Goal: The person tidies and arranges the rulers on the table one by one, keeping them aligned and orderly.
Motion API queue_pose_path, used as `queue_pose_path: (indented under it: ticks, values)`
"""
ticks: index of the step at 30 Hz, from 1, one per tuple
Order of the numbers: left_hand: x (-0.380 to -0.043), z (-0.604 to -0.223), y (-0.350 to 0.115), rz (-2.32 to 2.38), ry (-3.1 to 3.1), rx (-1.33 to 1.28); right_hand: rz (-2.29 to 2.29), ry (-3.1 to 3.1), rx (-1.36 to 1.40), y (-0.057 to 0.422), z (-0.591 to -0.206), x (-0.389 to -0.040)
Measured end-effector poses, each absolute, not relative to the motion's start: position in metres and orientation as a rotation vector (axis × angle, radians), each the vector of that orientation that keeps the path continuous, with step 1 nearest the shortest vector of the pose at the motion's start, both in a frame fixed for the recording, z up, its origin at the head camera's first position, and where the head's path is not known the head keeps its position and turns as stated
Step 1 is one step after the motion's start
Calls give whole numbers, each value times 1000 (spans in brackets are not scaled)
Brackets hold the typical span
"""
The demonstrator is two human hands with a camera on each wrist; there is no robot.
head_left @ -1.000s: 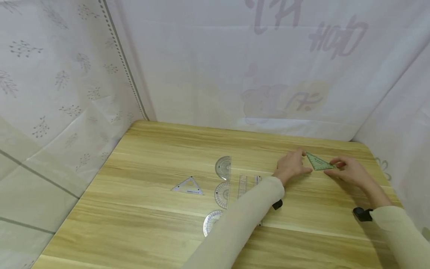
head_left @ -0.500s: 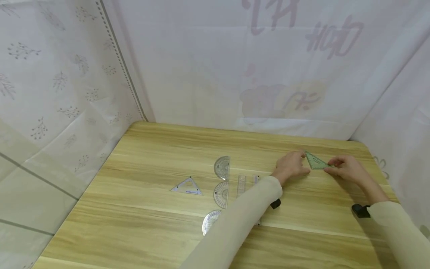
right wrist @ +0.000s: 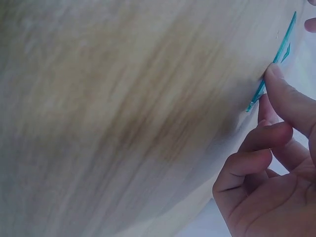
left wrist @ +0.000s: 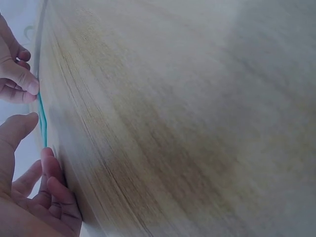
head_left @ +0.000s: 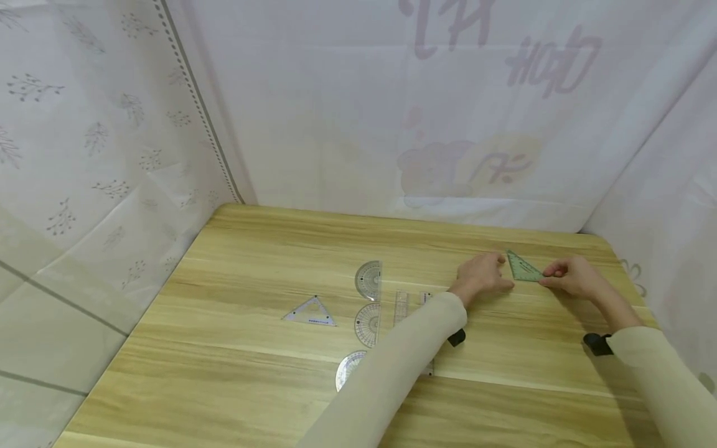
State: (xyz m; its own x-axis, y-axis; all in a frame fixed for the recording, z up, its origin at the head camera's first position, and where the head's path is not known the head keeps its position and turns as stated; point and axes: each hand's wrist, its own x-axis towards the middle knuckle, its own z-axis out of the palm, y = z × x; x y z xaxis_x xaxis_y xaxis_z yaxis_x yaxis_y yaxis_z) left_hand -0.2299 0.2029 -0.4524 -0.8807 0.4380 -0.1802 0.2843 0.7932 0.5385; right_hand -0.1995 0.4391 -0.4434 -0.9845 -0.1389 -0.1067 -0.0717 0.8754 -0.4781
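Observation:
A green transparent set square (head_left: pixel 522 269) is near the far right of the table. My right hand (head_left: pixel 577 277) pinches its right corner between thumb and fingers. In the right wrist view, the set square (right wrist: pixel 285 40) appears nearly edge-on, with the thumb against it. On its other side is my left hand (head_left: pixel 482 274), thumb and fingers spread apart. The left wrist view has one fingertip right at the end of the set square (left wrist: pixel 42 118), while the thumb stands off from it.
Three clear protractors (head_left: pixel 368 325) form a column mid-table, left of some clear rulers (head_left: pixel 401 306) partly hidden by the left sleeve (head_left: pixel 386 373). Farther left lies a clear set square (head_left: pixel 310 312). Printed curtains (head_left: pixel 313 124) hang behind the wooden table (head_left: pixel 224 280).
The right hand has shifted slightly left, its fingers covering more of the green set square's right corner. The left hand stays beside the set square. The whole view has drifted a little.

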Motion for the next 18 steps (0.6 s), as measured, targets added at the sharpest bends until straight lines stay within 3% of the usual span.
queue_pose_path:
  ticks: [18]
  values:
    - [-236,-458,208,706,2731,545,-804,2881,-201,438,-444,-198]
